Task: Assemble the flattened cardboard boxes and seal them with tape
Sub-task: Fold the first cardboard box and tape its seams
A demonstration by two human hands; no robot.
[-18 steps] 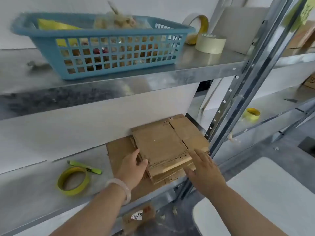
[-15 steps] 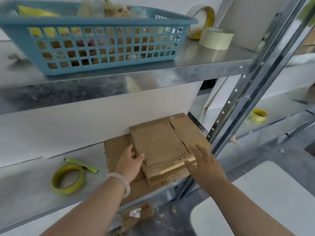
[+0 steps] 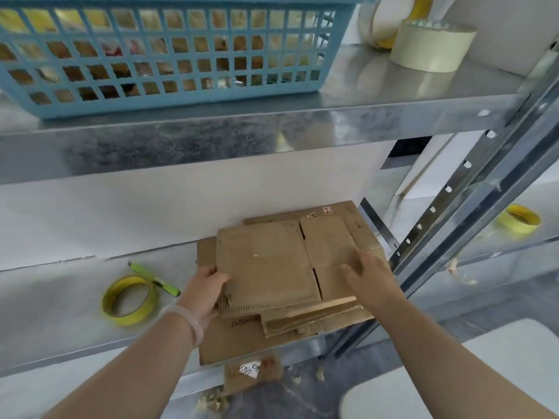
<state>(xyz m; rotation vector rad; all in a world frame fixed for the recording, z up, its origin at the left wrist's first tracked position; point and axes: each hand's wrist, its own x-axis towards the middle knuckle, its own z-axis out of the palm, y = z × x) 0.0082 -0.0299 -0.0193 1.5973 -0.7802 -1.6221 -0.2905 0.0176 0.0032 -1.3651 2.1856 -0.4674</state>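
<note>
A stack of flattened cardboard boxes (image 3: 272, 261) lies on the lower metal shelf (image 3: 60, 313). My left hand (image 3: 205, 288), with a white bracelet at the wrist, grips the left edge of the top flattened box, thumb on top. My right hand (image 3: 369, 276) rests on the right part of the stack with its fingers laid flat. A yellow tape roll (image 3: 128, 299) lies on the same shelf, left of the stack, and a green utility knife (image 3: 154, 279) lies beside it.
A blue basket (image 3: 169, 55) and two tape rolls (image 3: 432, 45) stand on the upper shelf. A steel upright (image 3: 472, 213) rises right of the stack. Another yellow tape roll (image 3: 520, 222) sits on the neighbouring shelf. A cardboard scrap (image 3: 254, 373) lies on the floor.
My view has moved closer to the shelf. My left hand has closed on the top box's left edge, and my right hand has slid further onto the stack.
</note>
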